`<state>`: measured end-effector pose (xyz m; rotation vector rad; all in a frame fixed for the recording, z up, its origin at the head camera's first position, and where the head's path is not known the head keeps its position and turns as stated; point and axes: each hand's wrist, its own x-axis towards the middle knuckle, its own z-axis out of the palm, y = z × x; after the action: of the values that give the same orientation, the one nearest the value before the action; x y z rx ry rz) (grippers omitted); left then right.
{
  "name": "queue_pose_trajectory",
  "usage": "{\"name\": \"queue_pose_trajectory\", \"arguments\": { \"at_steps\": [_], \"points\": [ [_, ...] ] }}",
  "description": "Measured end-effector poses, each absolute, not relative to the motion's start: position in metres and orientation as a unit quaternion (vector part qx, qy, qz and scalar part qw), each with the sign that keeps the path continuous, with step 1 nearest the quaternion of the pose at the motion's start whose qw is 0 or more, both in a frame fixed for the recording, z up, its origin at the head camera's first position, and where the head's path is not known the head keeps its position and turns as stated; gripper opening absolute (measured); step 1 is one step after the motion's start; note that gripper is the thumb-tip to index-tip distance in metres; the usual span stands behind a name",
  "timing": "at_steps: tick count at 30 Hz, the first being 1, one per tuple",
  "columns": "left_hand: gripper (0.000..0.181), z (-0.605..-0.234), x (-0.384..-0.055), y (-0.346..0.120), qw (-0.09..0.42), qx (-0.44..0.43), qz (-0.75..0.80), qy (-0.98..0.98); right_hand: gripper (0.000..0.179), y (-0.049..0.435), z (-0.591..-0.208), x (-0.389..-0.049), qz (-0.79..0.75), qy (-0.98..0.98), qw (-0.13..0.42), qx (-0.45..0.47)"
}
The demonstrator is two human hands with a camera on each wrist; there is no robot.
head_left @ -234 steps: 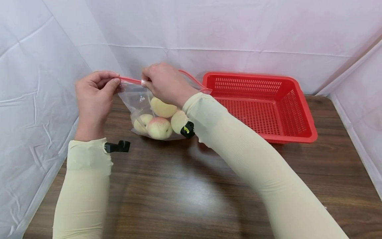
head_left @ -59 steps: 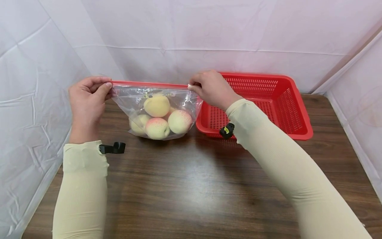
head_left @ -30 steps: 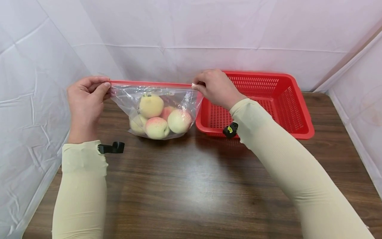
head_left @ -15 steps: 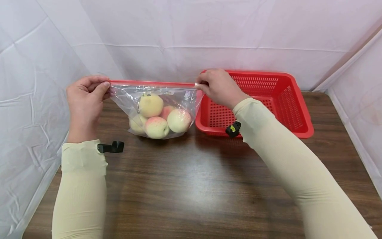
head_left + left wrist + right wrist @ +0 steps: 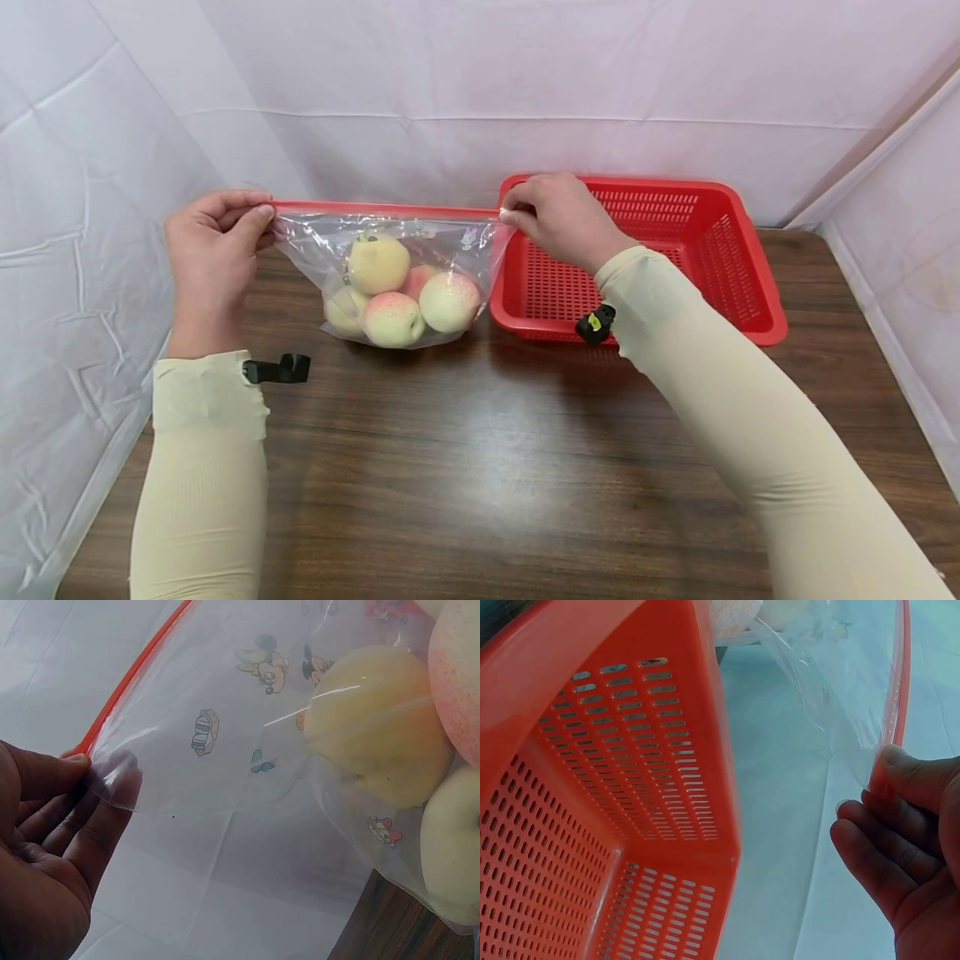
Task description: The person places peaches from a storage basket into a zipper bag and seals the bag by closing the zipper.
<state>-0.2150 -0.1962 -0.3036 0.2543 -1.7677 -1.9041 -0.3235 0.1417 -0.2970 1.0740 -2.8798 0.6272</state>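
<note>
A clear zip bag [image 5: 307, 242] with a red closure strip [image 5: 382, 207] hangs stretched between my two hands. Several peaches [image 5: 393, 320], yellowish with pink blush, sit in its lower part. My left hand [image 5: 217, 258] pinches the strip's left end between thumb and fingers; the left wrist view shows that bag corner [image 5: 112, 784] and printed cartoon figures. At the other end, my right hand [image 5: 558, 218] pinches the strip's right corner, where a small whitish piece shows by the fingertips. In the right wrist view, the right thumb [image 5: 904, 769] presses the strip against the index finger.
A red perforated plastic basket [image 5: 517, 321] stands right of the bag, partly below my right hand and wrist. Both are on a dark wood-grain table [image 5: 450, 467]. White cloth [image 5: 465, 75] hangs behind and at both sides.
My right hand has travelled right along the strip, from near the left end to the right corner. The strip, earlier curved and parted at right, is now straight. My left hand keeps its pinch.
</note>
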Motion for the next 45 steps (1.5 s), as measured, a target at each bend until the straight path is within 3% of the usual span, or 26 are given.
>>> {"name": "queue_pose_trajectory", "arguments": {
  "at_steps": [24, 35, 45],
  "points": [
    [0.010, -0.300, -0.210, -0.197, 0.274, 0.102, -0.712, -0.638, 0.020, 0.141, -0.291, -0.325, 0.180, -0.910, 0.017, 0.373],
    [0.010, -0.303, -0.192, -0.193, 0.280, 0.090, -0.702, -0.648, 0.024, 0.130, -0.272, -0.338, 0.148, -0.927, -0.015, 0.344],
    [0.009, -0.305, -0.165, -0.176, 0.306, 0.083, -0.677, -0.664, 0.028, 0.109, -0.282, -0.360, 0.153, -0.932, 0.041, 0.326]
  ]
}}
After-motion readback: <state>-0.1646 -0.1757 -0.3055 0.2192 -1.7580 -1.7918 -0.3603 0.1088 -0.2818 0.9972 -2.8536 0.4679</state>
